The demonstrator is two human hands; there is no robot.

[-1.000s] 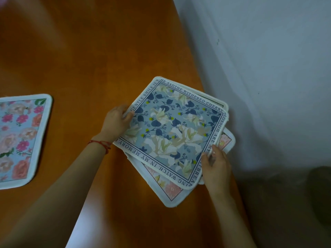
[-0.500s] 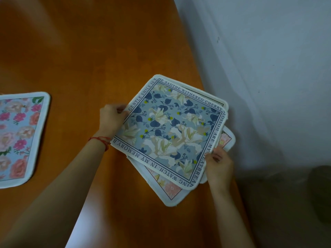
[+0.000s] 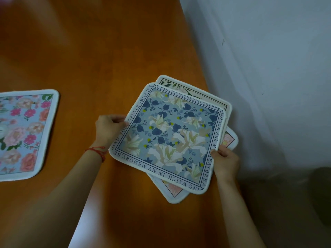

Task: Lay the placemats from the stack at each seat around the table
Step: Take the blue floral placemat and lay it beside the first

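Observation:
A square blue placemat (image 3: 168, 136) with white flowers and a lettered border is held over the stack at the table's right edge. My left hand (image 3: 109, 129) grips its left edge, and my right hand (image 3: 224, 161) grips its right edge. Under it lie two more mats: a cream one (image 3: 206, 96) showing at the top, and a pink-flowered one (image 3: 174, 191) poking out at the bottom and right. A pink-rose placemat (image 3: 25, 133) lies flat at the far left of the orange wooden table (image 3: 107, 59).
A white wall or curtain (image 3: 268, 68) runs close along the table's right edge. Dark floor and a dim round object (image 3: 320, 192) lie below right. Bare tabletop stretches beyond and between the mats.
The blue mat has slid left and toward me off the stack, uncovering the cream mat's top edge. Both hands moved with it.

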